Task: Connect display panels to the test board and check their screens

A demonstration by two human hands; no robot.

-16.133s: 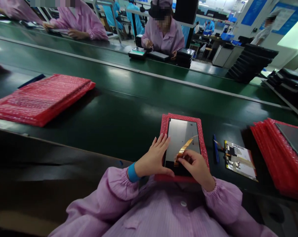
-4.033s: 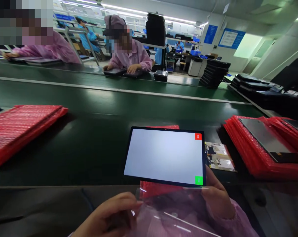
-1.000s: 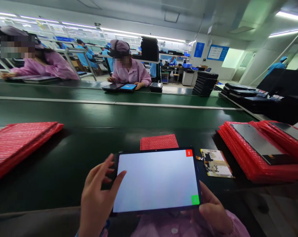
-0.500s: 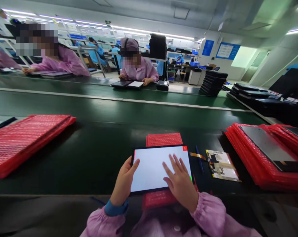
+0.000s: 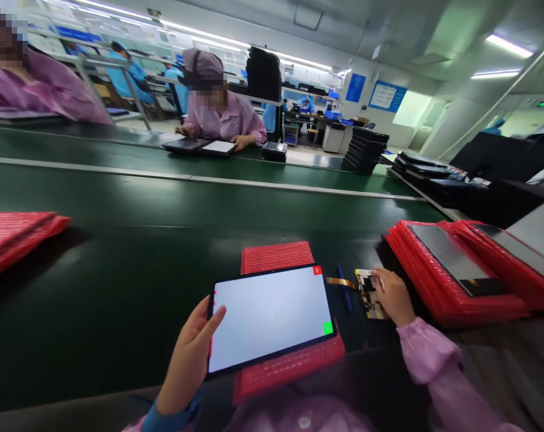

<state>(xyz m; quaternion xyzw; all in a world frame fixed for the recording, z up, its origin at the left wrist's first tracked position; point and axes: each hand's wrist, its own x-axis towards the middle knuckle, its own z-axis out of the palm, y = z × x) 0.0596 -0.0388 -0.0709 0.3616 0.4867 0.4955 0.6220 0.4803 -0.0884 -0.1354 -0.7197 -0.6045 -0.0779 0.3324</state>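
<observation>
A tablet panel with a lit white screen is tilted above red bubble wrap; red and green squares show at its right corners. My left hand grips its left edge, thumb on the screen. My right hand is at a circuit board, its fingers bent over the board's upper right part; the fingertips are partly hidden. An orange flat cable runs from the board towards the panel. A blue pen-like tool lies under the cable, between panel and board.
Red-wrapped panels are stacked at the right, and a red bubble-wrap stack lies at the left. Across the green bench, a person in pink handles dark tablets. Black trays stand stacked at the far side.
My right hand has moved off the screen to the circuit board on the right. My left hand still holds the panel, now more tilted. The view has shifted to the right.
</observation>
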